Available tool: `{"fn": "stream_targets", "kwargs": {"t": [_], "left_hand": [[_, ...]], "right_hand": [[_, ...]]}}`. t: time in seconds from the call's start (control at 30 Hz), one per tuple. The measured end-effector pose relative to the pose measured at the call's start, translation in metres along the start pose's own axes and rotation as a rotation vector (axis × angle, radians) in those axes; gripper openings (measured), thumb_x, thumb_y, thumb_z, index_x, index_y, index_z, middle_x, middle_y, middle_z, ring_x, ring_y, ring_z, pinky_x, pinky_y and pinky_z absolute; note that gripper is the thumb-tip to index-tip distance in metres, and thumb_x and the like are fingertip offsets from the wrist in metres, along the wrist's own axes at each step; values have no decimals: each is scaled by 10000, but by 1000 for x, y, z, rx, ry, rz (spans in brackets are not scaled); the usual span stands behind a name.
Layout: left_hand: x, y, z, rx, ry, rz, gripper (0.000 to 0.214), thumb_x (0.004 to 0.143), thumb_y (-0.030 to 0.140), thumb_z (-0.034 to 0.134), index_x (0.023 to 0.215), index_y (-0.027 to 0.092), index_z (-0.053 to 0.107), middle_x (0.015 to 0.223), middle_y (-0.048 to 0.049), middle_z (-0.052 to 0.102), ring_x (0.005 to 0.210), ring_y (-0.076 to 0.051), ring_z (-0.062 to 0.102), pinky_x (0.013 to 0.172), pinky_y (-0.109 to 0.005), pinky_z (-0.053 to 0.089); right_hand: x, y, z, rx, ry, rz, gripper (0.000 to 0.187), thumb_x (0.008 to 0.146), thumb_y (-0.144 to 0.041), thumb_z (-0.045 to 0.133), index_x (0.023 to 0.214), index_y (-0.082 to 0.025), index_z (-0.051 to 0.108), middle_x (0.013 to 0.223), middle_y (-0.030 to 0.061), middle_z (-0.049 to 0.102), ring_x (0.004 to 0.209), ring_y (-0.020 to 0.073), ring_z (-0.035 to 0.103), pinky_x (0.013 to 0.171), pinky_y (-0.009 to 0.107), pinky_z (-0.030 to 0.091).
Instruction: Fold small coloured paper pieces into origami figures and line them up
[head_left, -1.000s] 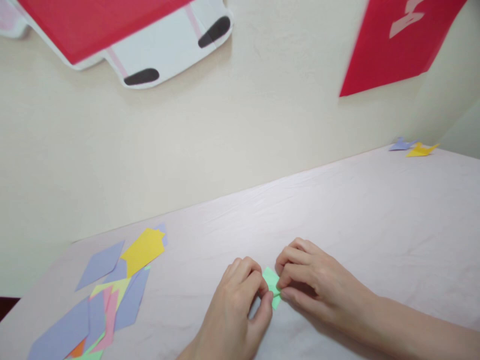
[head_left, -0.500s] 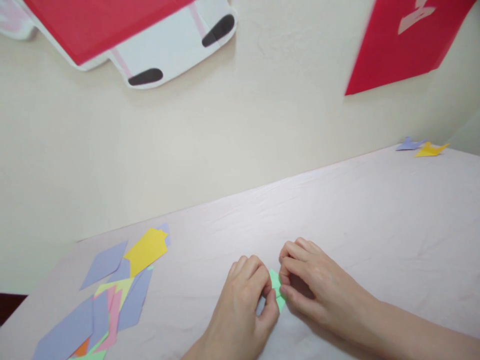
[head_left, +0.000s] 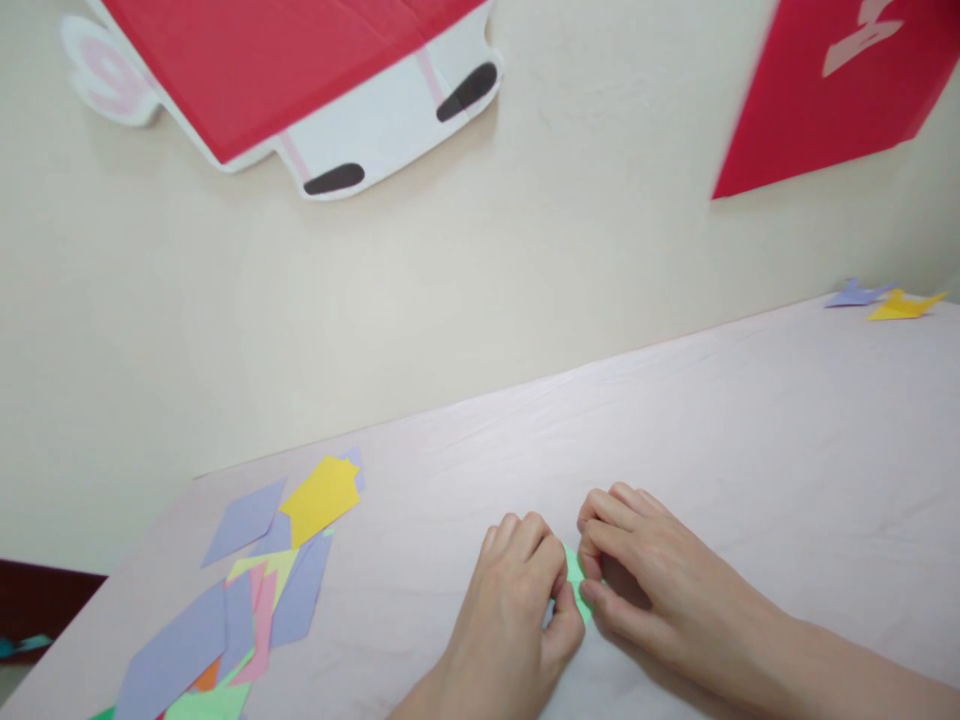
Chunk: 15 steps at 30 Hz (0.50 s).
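Note:
A small piece of green paper [head_left: 576, 578] shows between my two hands, low on the table. My left hand [head_left: 517, 590] pinches its left side between thumb and forefinger, the other fingers curled. On the paper's right side, the thumb and curled fingers of my right hand [head_left: 652, 575] press at the edge. Most of the paper is covered by my fingers, so its full shape is hidden.
Loose sheets of coloured paper [head_left: 176, 650] overlap at the left, with a yellow sheet [head_left: 321, 502] on top. A purple folded paper figure [head_left: 853, 294] and a yellow one [head_left: 904, 306] stand far right by the wall, which bears red decorations [head_left: 832, 110].
The view has shifted a little, so everything sits further right in it. Both hands keep nearly the same grip on the green paper.

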<state>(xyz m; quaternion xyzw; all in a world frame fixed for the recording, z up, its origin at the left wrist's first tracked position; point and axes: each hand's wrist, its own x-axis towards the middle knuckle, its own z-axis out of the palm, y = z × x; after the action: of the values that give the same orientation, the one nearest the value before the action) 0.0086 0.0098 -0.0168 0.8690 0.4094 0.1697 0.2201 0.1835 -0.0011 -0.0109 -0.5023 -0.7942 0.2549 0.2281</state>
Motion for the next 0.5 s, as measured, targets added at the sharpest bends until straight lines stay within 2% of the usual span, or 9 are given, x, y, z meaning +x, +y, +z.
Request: {"fn": "stream_targets", "kwargs": {"t": [0.5], "left_hand": [[-1,2,2,92,-15,-47,187,754,16,454,777,199,427,898,-42,508,867,-228,440,722,-383,340]], "right_hand": [[0,-2,3,-42,17,18,127,755,-74,567,725,-184,513,828,30,540,800,208,461,728,363,340]]}}
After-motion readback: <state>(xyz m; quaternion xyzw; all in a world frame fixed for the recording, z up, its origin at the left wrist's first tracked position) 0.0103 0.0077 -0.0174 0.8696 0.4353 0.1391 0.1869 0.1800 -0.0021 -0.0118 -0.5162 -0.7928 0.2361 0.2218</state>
